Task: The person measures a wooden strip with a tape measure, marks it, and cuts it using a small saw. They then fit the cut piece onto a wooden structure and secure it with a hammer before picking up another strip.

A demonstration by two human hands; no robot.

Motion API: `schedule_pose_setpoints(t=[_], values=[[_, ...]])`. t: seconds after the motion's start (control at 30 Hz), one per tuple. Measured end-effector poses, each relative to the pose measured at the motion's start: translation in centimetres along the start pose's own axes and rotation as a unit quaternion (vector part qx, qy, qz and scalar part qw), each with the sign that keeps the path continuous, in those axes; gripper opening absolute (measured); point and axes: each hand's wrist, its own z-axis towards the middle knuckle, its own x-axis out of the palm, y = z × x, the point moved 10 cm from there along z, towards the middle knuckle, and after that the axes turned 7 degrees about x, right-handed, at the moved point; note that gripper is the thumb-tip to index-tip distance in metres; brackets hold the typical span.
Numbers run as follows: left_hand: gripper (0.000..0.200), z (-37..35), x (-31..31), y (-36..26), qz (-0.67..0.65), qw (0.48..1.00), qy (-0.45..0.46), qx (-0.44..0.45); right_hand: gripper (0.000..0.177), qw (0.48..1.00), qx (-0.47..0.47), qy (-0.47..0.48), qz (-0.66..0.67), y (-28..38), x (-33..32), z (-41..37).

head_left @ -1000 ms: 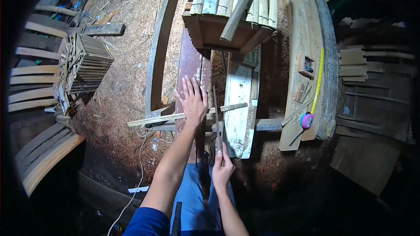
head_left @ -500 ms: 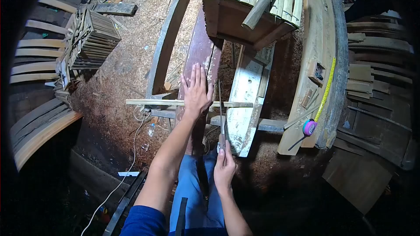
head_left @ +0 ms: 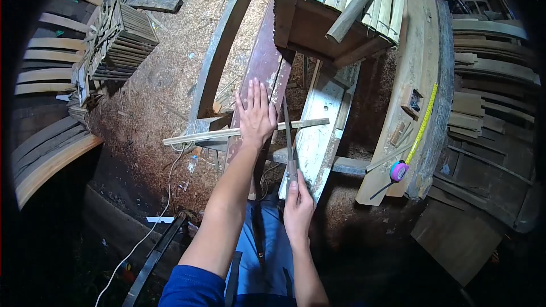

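My left hand (head_left: pixel 257 117) lies flat with its fingers stretched along a reddish-brown beam (head_left: pixel 263 59). Under its palm a thin wooden strip (head_left: pixel 207 136) crosses the beam, part of it hidden by the hand. The strip's right end reaches over a pale, worn plank (head_left: pixel 318 131). In my right hand (head_left: pixel 298 210) is the handle of what looks like a handsaw (head_left: pixel 288 131), its long narrow blade seen nearly edge-on. The blade points away from me and crosses the strip just right of my left hand; teeth cannot be made out.
A slatted wooden piece (head_left: pixel 335 28) with a loose stick (head_left: pixel 355 8) stands ahead. A pink tape measure (head_left: pixel 398 170) with yellow tape drawn out lies on boards (head_left: pixel 387 142) at right. Slat bundles (head_left: pixel 128 40) stand at left; a white cord (head_left: pixel 142 239) crosses the sawdust-strewn floor.
The strip has turned, its right end now farther from me and its left end slightly nearer. My right hand and the saw have shifted slightly. My left hand still presses the strip.
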Motion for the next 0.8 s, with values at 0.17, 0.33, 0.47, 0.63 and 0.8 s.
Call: schedule_pose_setpoints(t=[0.17,0.33,0.47,0.63,0.8], values=[[0.070,0.3,-0.2,-0.2,0.005,1.000,-0.009,0.008,0.041,0.998,-0.034,-0.047,-0.037,-1.0,1.7,-0.7],[0.072,-0.1,0.0,-0.2,0.001,1.000,-0.003,0.007,0.042,0.999,0.016,-0.027,-0.005,-1.2,0.7,-0.6],[0.071,0.2,-0.2,0.0,-0.033,0.999,-0.008,0.021,0.044,0.998,-0.011,-0.036,0.050,-2.2,-0.4,-1.4],[0.070,1.2,-0.3,-1.0,-0.043,0.998,-0.020,0.038,0.045,0.996,0.068,-0.026,0.045,-3.6,0.6,-2.3],[0.069,1.3,-0.5,-1.1,-0.019,1.000,-0.015,0.020,0.045,0.996,-0.035,-0.058,-0.055,-1.9,-0.1,-2.1]])
